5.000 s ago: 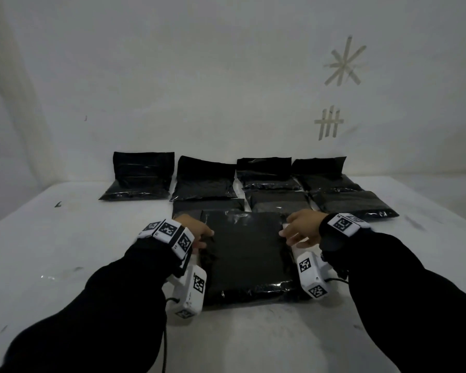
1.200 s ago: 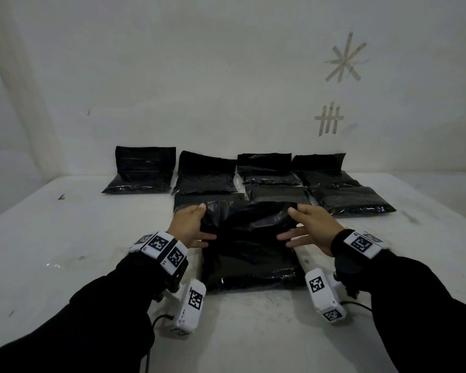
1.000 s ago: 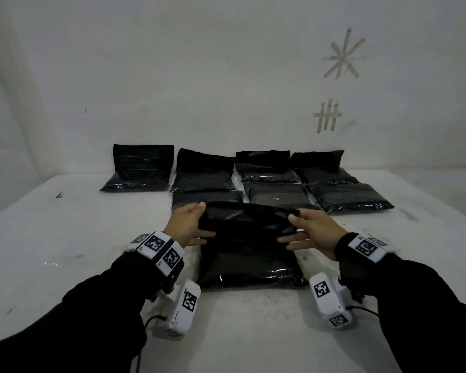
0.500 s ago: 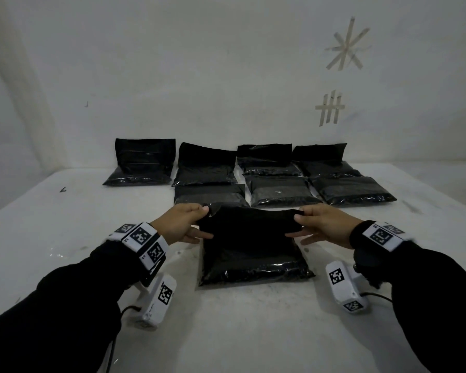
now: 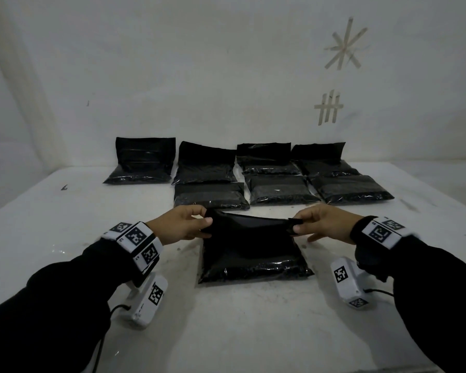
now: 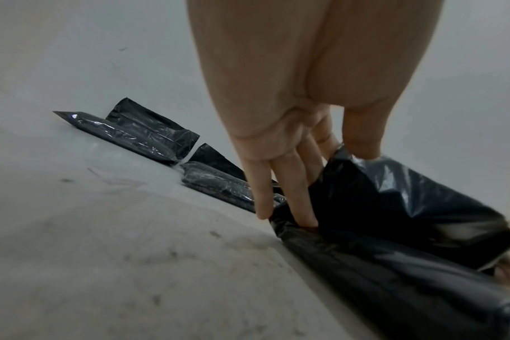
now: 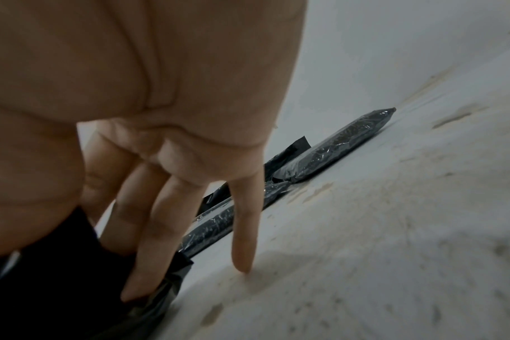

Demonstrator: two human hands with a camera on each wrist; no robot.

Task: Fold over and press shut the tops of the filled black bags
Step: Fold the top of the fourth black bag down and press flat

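Observation:
A filled black bag (image 5: 250, 254) lies on the white table in front of me, its top flap (image 5: 249, 222) lifted and stretched between my hands. My left hand (image 5: 182, 224) pinches the flap's left corner (image 6: 344, 161) between thumb and fingers. At the flap's right corner my right hand (image 5: 320, 223) pinches the plastic too. In the right wrist view its little finger (image 7: 243, 230) points down at the table, apart from the black bag (image 7: 58, 287). Several more filled black bags (image 5: 209, 195) lie beyond.
The other bags form two rows against the white wall (image 5: 226, 76); the back row (image 5: 145, 160) has flaps standing up, the front row (image 5: 280, 188) lies flat. Tape marks (image 5: 328, 107) are stuck on the wall. Bare table (image 5: 226, 332) lies in front of the bag.
Both hands took hold of the bag's top flap, lifted it off the far end and drew it back towards me, stretching it taut. The bag itself stayed in place.

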